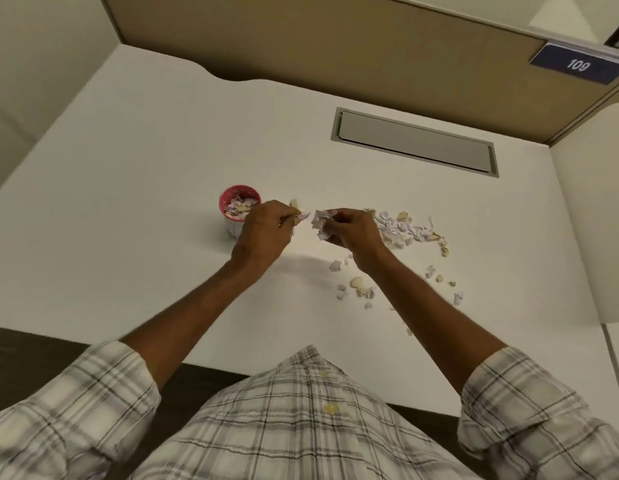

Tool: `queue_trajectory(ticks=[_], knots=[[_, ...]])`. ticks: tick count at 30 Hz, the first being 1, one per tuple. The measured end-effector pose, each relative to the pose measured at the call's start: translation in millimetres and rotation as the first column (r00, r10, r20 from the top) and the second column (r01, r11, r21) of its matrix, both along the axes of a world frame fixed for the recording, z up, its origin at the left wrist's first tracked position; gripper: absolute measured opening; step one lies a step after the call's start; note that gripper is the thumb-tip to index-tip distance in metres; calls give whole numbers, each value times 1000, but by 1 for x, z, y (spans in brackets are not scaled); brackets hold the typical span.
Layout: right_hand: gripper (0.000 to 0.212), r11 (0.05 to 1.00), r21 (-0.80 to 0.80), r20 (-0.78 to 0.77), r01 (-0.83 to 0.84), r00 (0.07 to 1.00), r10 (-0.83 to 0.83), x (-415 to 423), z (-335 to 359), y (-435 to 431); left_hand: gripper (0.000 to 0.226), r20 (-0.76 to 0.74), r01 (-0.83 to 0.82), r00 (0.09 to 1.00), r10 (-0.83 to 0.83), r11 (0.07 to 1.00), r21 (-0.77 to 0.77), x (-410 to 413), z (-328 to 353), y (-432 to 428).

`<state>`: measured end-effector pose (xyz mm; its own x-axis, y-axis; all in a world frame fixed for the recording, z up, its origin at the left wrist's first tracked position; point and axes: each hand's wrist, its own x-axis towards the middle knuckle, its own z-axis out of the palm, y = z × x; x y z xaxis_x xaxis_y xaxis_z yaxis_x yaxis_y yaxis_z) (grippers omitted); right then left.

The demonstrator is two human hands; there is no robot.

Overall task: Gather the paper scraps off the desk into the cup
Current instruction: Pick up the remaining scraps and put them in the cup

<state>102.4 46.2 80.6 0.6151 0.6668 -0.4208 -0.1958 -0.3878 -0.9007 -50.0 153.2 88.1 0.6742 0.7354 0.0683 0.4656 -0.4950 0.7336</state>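
Note:
A small pink cup [232,199] stands on the white desk [128,188], partly filled with torn paper. My left hand [263,230] hovers just right of the cup, fingers pinched on a few paper scraps [303,216]. My right hand [353,230] is close beside it, closed around a crumpled bunch of scraps [321,223]. A trail of loose lilac, white and cream scraps [410,230] lies to the right of my right hand. More loose scraps [358,287] are scattered on the desk nearer to me, partly hidden by my right forearm.
A grey cable hatch [415,142] is set flush into the desk behind the scraps. A tan partition wall [336,46] bounds the far side, with a blue "109" label [578,65] at its right. The desk's front edge runs just before my checked shirt.

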Motion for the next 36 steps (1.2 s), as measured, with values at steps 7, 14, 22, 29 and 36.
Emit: queue_trajectory(ticks=[7, 14, 22, 29, 36], knots=[[24, 987, 0, 63, -160, 985, 159, -35, 28, 93, 25, -168, -126, 976, 139, 988, 87, -46, 15, 74], [17, 930, -202, 118, -307, 935, 334, -58, 32, 144, 21, -234, -103, 966, 109, 994, 39, -48, 19, 89], [28, 846, -401, 96, -350, 903, 419, -66, 43, 163, 50, -270, -100, 959, 92, 995, -17, -38, 25, 102], [33, 855, -366, 19, -367, 916, 401, -65, 57, 162, 37, -217, -104, 972, 92, 994, -46, -33, 28, 109], [23, 874, -395, 133, -281, 924, 357, -60, 49, 165, 45, -237, -101, 968, 77, 991, -90, -30, 36, 111]])
